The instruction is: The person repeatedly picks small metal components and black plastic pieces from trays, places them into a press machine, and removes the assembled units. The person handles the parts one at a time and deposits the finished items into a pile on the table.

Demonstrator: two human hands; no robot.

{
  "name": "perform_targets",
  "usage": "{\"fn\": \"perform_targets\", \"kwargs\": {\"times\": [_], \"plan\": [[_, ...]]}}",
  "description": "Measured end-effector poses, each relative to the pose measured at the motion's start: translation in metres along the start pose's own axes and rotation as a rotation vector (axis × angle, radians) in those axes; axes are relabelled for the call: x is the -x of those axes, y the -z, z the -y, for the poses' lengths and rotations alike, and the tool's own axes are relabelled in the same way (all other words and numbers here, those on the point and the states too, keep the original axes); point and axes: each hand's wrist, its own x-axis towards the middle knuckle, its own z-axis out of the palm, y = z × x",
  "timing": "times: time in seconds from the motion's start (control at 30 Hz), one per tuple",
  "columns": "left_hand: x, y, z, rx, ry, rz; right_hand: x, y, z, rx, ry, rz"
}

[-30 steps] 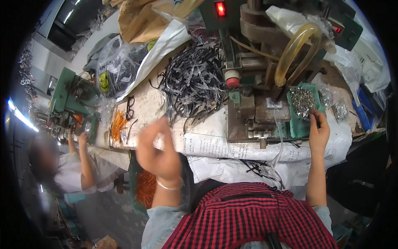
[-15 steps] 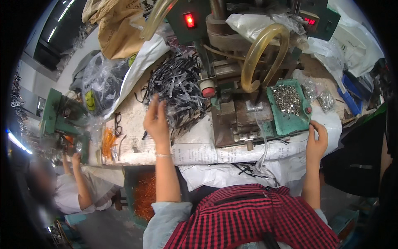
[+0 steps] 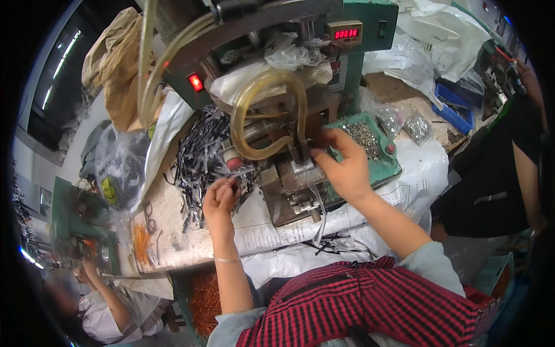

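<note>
Black strips [image 3: 199,168] lie heaped left of the press [image 3: 277,202], probably for easy reach. Nearby, below the red button [image 3: 234,163], the left hand [image 3: 219,199] is half curled; its grip cannot be told. A pale strip [image 3: 322,214] trails off the press's front. Apart from the left, the right hand [image 3: 348,170] reaches in, fingertips hidden, beside a green tray [image 3: 386,168] likely kept close for its metal bits [image 3: 365,137].

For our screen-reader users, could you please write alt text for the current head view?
A person's right hand is at a metal press, beside a green tray of small metal parts; the left hand is near a pile of dark strips.
</note>
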Motion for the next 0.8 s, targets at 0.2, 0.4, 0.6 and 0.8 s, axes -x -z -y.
{"fn": "perform_targets", "kwargs": {"times": [0.2, 0.4, 0.6, 0.8], "plan": [[-0.011, 0.018, 0.005, -0.21, 0.093, -0.208, 0.007, -0.012, 0.002, -0.303, -0.094, -0.048], [0.007, -0.007, -0.015, -0.114, -0.133, -0.288, 0.016, -0.024, 0.024, -0.397, -0.143, 0.019], [0.05, -0.084, -0.063, -0.232, -0.851, 0.165, 0.014, -0.011, 0.043, -0.296, -0.211, 0.085], [0.044, -0.088, -0.107, -0.084, -0.904, 0.231, 0.01, 0.058, -0.025, 0.109, -0.038, -0.167]]}}
